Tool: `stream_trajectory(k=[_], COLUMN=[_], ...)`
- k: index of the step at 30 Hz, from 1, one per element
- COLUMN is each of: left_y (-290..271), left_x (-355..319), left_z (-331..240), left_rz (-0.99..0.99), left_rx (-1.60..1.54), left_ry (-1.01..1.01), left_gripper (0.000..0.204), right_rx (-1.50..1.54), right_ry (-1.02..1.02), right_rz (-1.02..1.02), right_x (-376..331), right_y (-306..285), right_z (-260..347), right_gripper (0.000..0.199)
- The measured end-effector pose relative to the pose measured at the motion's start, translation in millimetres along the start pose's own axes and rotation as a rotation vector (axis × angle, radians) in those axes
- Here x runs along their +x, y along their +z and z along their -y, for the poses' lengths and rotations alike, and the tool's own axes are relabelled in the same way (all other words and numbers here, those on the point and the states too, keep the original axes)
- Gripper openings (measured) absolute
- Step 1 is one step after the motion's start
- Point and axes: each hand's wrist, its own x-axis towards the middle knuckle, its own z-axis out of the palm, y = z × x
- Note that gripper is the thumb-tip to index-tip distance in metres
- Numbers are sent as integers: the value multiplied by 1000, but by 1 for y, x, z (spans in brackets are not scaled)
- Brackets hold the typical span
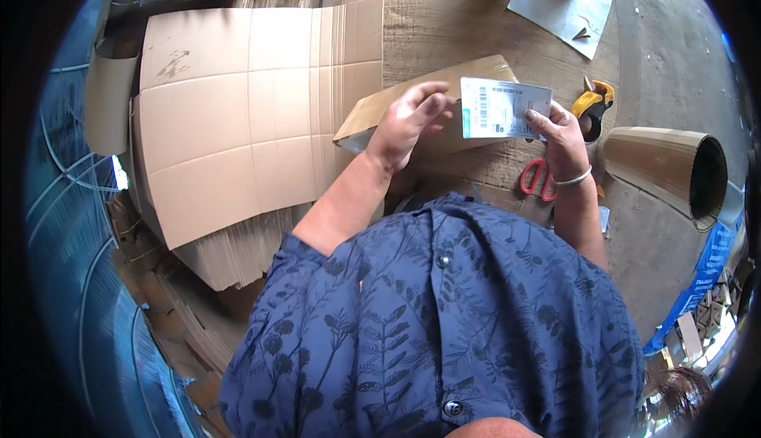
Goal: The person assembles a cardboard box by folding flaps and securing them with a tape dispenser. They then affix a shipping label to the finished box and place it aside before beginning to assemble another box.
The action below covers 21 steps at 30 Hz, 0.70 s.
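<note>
The white printed label [504, 108] is held up between both hands, just above the folded brown cardboard piece [428, 105] that lies on the woven mat [444, 18] and serves here as the landmark. The right hand [564, 138] is closed on the label's right edge, thumb on the printed face and the other fingers behind it, a metal bangle at the wrist. The left hand [412, 117] is loosely curled at the label's left edge, fingertips at the corner; whether it pinches the sheet or only touches it I cannot tell. The label looks thin, light and flexible, likely a paper sheet that creases easily, so an edge pinch like the one the right hand has suits it better than a grip across the face. To the right of the cardboard piece lie red-handled scissors [537, 178] and a yellow tape dispenser [591, 105], and beyond them a brown paper roll [666, 164] lies on its side. To the left of the cardboard piece sits a stack of flat corrugated sheets [246, 113]. Above it, at the far edge, a grey sheet [559, 10] lies under two standing rolls.
</note>
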Motion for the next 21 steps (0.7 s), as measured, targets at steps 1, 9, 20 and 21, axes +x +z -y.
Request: stream_trajectory(k=[1,9,20,21], left_y=[5,29,32,31], left_x=[2,-9,-18,-23], left_z=[-4,-19,-21,-21], left_rz=[55,104,82,97], left_rx=[44,-78,11,65], left_ry=[7,38,-66,-95], left_gripper=[30,14,15,16], right_rx=[-11,264,260,266], right_ry=[4,105,136,92], right_rz=[42,37,-51,-41], right_x=[-5,-20,-37,-36], right_y=[5,24,76,73], right_z=[3,3,21,18], right_gripper=[27,27,13,13])
